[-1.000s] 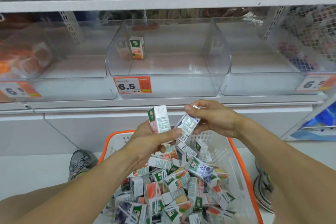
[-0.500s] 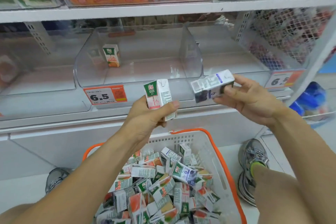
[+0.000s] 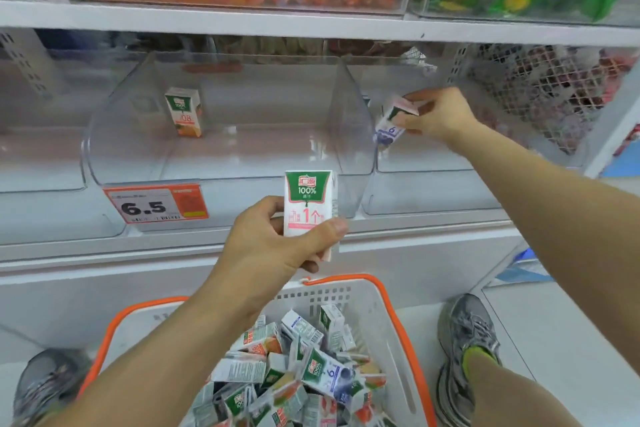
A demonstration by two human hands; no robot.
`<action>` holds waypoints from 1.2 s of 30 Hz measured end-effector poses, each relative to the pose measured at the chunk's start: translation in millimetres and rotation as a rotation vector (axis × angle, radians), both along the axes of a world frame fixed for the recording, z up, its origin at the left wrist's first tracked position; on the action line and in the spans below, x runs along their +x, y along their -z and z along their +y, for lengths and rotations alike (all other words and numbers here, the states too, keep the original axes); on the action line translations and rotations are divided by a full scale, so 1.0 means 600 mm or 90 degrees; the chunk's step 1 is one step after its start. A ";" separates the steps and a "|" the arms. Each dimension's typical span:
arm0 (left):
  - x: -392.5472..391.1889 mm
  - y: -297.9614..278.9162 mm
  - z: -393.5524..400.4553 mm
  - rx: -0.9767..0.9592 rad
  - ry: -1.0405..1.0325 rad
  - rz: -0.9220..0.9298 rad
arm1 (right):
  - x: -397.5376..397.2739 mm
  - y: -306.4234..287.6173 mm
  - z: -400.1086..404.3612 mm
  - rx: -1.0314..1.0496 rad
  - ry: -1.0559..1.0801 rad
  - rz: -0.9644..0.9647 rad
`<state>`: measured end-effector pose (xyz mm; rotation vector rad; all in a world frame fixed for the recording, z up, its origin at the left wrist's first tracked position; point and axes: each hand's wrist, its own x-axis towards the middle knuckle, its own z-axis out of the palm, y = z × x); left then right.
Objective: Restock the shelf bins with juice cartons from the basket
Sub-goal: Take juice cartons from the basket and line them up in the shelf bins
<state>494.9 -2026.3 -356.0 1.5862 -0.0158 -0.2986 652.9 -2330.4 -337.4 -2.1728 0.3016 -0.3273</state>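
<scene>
My left hand (image 3: 273,243) grips a pink-and-green juice carton (image 3: 310,199) upright, in front of the middle clear bin (image 3: 225,180). My right hand (image 3: 438,114) pinches a blue-labelled carton (image 3: 391,125) tilted inside the right clear bin (image 3: 433,198), just past the divider. One orange-labelled carton (image 3: 185,111) stands alone at the back left of the middle bin. Below, the white basket with an orange rim (image 3: 398,333) holds several mixed cartons (image 3: 294,374).
A 6.5 price tag (image 3: 156,204) hangs on the middle bin's front. The upper shelf (image 3: 311,24) carries bins of sausages and green packs. A wire mesh panel (image 3: 540,87) closes the right side. My two shoes (image 3: 464,343) flank the basket on the floor.
My right hand has reached up and forward, carrying the blue-labelled carton from in front of the shelf into the right bin. My left hand kept its carton at about the same spot.
</scene>
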 end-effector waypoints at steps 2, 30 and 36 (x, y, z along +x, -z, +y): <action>0.016 0.008 0.009 -0.004 -0.053 0.014 | 0.041 0.005 0.016 -0.032 -0.042 0.052; -0.009 -0.036 0.106 0.060 -0.050 -0.101 | -0.258 -0.122 0.277 0.016 -0.394 0.032; -0.028 -0.058 0.202 0.154 -0.118 -0.207 | -0.237 -0.102 0.414 0.047 -0.445 0.016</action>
